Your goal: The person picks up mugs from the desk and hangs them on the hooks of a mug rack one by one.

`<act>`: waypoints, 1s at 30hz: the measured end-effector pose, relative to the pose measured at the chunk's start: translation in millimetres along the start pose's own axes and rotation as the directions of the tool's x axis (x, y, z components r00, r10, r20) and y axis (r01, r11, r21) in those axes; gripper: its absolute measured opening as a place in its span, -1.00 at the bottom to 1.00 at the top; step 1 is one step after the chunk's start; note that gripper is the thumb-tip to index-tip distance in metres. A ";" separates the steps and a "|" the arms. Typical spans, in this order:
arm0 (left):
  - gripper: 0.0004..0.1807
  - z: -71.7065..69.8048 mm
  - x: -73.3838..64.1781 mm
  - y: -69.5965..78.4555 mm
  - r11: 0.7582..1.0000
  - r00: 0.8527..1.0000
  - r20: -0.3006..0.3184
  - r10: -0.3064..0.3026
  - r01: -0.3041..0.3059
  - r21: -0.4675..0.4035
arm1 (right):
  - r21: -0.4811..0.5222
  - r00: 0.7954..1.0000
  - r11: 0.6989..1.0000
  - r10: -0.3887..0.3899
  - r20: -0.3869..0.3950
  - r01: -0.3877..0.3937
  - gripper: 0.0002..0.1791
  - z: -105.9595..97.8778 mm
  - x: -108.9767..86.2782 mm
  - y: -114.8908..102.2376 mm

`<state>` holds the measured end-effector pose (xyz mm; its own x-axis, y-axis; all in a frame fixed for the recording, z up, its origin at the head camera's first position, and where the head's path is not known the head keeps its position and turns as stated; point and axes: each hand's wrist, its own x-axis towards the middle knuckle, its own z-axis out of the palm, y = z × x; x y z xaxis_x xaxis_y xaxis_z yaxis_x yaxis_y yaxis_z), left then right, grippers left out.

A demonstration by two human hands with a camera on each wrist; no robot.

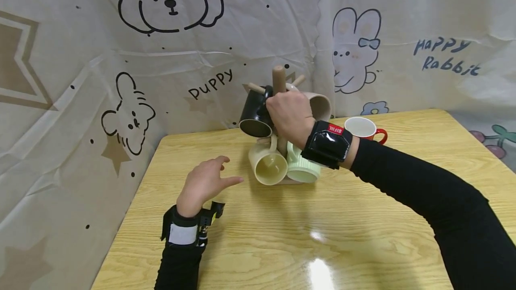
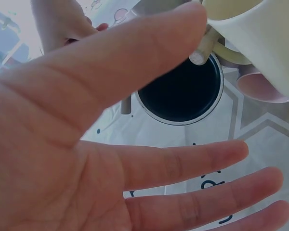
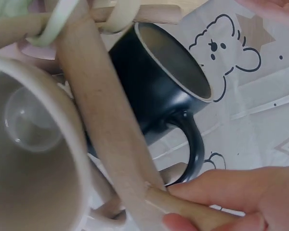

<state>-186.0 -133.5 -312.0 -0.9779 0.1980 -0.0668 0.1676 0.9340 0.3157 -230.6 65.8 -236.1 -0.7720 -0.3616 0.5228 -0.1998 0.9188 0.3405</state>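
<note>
A wooden mug tree [image 1: 279,77] stands on the table with several mugs hung on it. My right hand [image 1: 291,113] is at its upper part; in the right wrist view the thumb and a finger pinch a wooden peg [image 3: 197,209]. The black mug [image 1: 255,113] hangs beside that hand, its handle [image 3: 195,144] over another peg. A cream-yellow mug [image 1: 271,168] and a pale green mug [image 1: 303,171] hang low, and a beige mug [image 1: 321,105] is up on the right. My left hand [image 1: 205,182] hovers left of the yellow mug, fingers spread [image 2: 183,163], holding nothing.
A red mug [image 1: 364,128] with a white inside stands on the table behind my right wrist. The wooden table [image 1: 242,245] meets a printed cloth [image 1: 201,21] hung behind it. A pink mug [image 2: 264,87] shows partly in the left wrist view.
</note>
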 end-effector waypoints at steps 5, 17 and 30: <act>-0.28 -1.5 0.5 -0.5 1.000 1.000 -0.007 -0.008 0.008 0.006 | 0.078 0.999 0.997 0.027 0.039 -0.030 -0.78 2.3 0.4 3.9; -0.28 -0.3 0.7 0.5 1.000 1.000 0.009 -0.027 0.027 0.002 | 0.399 0.963 0.886 0.160 0.217 -0.237 -0.74 5.9 -20.7 40.1; -0.29 1.2 0.5 0.3 1.000 1.000 0.021 -0.022 0.021 0.012 | 0.654 0.929 0.679 0.354 0.108 -0.334 -0.75 49.2 -97.3 81.1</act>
<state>-186.3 -132.8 -313.1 -0.9785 0.1838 -0.0932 0.1480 0.9414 0.3029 -201.4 183.2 -297.8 -0.8528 0.0063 0.5222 -0.2720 0.8483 -0.4544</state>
